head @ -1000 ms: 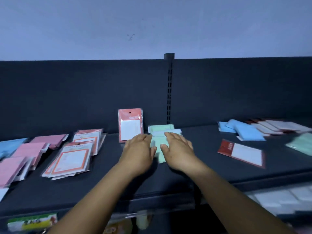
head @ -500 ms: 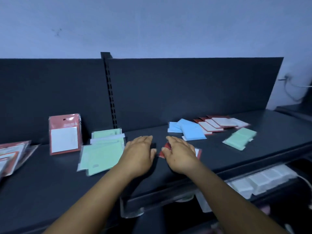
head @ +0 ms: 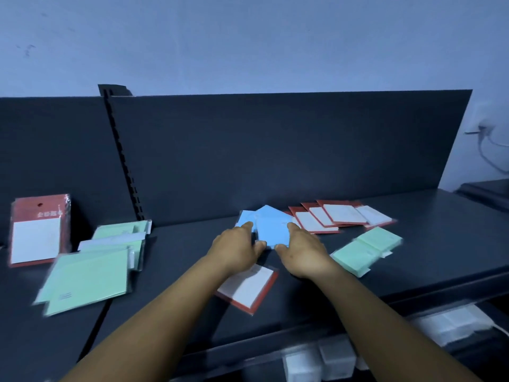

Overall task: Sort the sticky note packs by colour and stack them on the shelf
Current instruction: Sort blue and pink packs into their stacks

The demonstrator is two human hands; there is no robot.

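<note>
Sorting is partly done: both hands, left hand (head: 237, 248) and right hand (head: 300, 250), grasp the blue packs (head: 271, 228), while red-backed packs (head: 330, 217) and green packs (head: 366, 250) lie loose on the shelf (head: 440, 244).

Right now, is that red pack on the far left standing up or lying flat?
Standing. The red pack is upright, its face towards us, against the shelf's back panel.

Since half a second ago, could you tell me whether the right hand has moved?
Yes. The right hand left the lone red pack and went toward the back panel, now holding the blue packs.
</note>
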